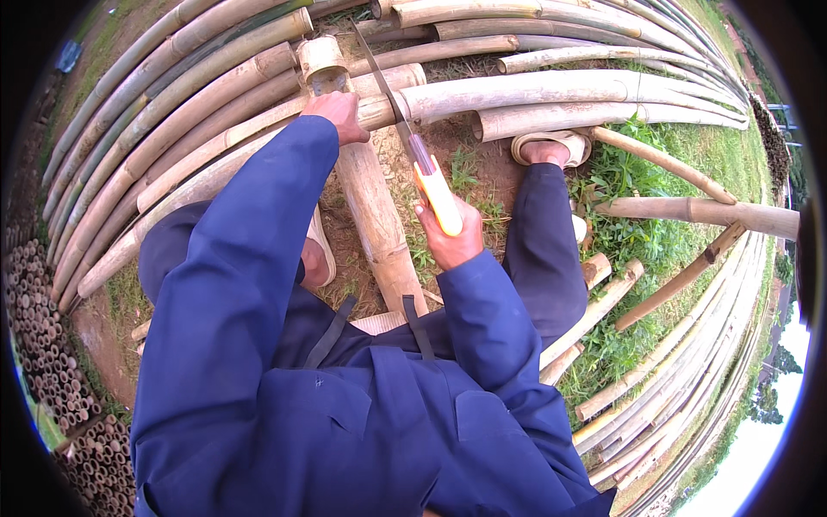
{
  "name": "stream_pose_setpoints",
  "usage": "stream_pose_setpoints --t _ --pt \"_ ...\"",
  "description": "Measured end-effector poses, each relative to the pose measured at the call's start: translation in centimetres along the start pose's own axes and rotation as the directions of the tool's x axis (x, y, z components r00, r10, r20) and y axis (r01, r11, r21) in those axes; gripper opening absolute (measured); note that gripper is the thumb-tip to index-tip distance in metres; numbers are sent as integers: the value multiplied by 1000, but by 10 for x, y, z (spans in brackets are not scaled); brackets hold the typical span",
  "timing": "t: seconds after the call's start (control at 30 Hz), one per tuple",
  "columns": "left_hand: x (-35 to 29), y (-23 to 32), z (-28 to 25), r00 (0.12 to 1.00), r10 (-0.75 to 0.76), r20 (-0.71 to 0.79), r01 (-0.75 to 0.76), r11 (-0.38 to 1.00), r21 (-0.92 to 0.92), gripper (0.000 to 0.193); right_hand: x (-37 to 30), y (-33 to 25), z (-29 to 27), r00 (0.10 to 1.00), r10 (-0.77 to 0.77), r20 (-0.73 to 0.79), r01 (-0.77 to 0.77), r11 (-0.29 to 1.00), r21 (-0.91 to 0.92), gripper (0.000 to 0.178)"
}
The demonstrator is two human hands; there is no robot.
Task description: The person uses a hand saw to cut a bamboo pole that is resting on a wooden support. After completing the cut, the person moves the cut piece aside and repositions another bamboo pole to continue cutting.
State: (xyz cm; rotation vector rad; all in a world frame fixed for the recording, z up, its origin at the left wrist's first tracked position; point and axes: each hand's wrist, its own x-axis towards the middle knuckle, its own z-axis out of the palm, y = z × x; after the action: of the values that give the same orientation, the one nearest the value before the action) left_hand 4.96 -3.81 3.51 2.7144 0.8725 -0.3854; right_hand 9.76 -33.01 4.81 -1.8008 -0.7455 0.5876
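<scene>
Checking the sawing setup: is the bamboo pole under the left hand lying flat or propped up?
Propped: the tan bamboo pole rests its far end on stacked bamboo poles, left hand steadying it.

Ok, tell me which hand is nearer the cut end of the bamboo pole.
Left. The left hand grips the pole just below its cut end; the right hand holds the saw farther back.

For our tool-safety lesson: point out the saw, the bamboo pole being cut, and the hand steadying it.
saw [438, 194]: head view, yellow handle.
bamboo pole [375, 215]: head view, mid-length.
left hand [338, 112]: head view, back of the hand.
</scene>
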Motion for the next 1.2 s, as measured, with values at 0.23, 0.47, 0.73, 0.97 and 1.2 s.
stream_pose_setpoints --t 0.23,0.47,0.73,0.97,1.2 --pt "0 -7 4 999 -42 19 41 999 8 67 -142 -42 -62 999 46 28 -43 994 -97 29" --pt "6 0 1 1000 -5 -27 5 1000 -22 63 44 -3 23 997 -82 4 82 996 -42 14" --pt "2 -10 5 1000 -24 17 24 1000 -2 67 -127 -40 -63 999 50 16 -49 995 -92 27" --pt "9 -3 3 999 -3 34 3 1000 13 64 -12 7 2 999 -28 -27 26 995 -91 13" --pt "6 -18 12 999 0 -40 0 1000 -14 65 -41 -6 -13 996 56 66 -51 996 -69 12"
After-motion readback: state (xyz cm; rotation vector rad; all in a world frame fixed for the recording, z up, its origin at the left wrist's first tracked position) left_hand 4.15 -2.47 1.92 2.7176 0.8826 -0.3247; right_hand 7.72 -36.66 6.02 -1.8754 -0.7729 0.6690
